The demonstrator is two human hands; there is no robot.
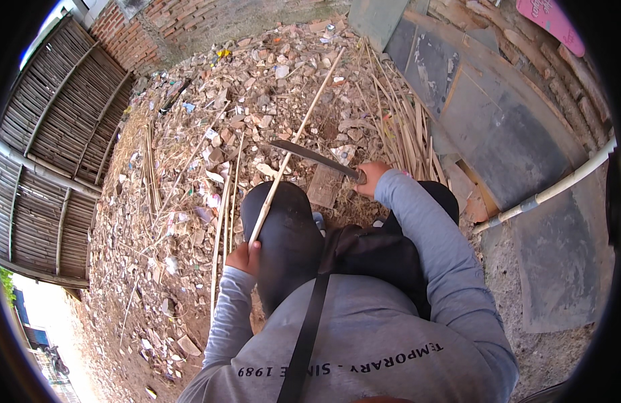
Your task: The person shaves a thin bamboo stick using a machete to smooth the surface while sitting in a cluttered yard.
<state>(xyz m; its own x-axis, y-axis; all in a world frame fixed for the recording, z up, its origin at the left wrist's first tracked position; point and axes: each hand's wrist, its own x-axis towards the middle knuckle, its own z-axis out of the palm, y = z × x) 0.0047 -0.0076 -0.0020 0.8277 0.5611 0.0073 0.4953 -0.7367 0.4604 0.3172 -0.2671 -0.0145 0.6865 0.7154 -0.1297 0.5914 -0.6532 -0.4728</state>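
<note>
My left hand (pixel 244 259) is closed round the near end of a long, pale bamboo strip (pixel 302 127), beside my left knee. The strip slants up and away to the right over the rubble. In my right hand (pixel 372 178), closed on its handle, is a machete (pixel 315 157) with a long dark blade. That blade points left, and its tip part crosses the bamboo strip ahead of my knees. Whether blade and strip touch there I cannot tell.
More bamboo strips (pixel 225 211) lie left of my left leg, and a pile of split bamboo (pixel 410 127) lies at the right. Broken brick rubble (pixel 183 242) covers the ground. Dark boards (pixel 498 127) lean at the right beside a pale pole (pixel 545 195). A bamboo fence (pixel 55 127) stands left.
</note>
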